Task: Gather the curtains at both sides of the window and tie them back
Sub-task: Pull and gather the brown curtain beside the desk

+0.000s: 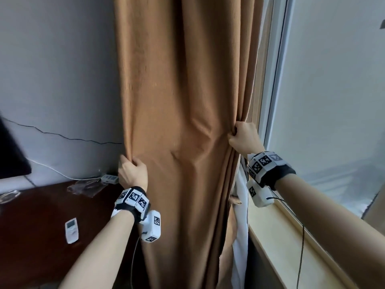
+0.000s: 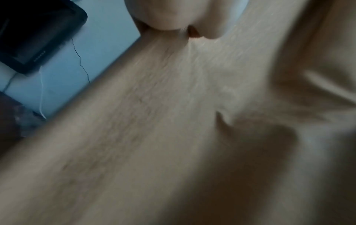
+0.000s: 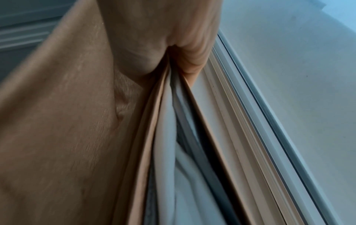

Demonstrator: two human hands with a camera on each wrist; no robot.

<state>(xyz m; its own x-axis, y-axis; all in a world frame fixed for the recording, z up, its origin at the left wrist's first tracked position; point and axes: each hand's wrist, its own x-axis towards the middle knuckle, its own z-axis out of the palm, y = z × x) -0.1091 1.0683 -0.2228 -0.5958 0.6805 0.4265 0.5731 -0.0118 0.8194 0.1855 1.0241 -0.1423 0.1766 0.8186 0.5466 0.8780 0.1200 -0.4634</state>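
Where the brown curtain (image 1: 183,122) hangs between wall and window (image 1: 333,90), gripped at its left edge by the left hand (image 1: 132,174) and bunched at its right edge by the right hand (image 1: 243,138), fingers curled into cloth. Behind the folds, only a strip of white lining (image 3: 165,137) visible. Both wrist views blurred, fingertips buried in fabric; remote (image 1: 71,230) lying on the dark surface (image 1: 41,215), screen (image 1: 10,149) cut off at left.

A lived-in room, likely a bedroom or hotel room: a brown curtain (image 1: 177,101) with white lining hangs by a window (image 1: 325,101), beside a dark wooden desk (image 1: 41,222) holding a remote (image 1: 71,230) (white, small-screened) and a black screen (image 1: 10,151).
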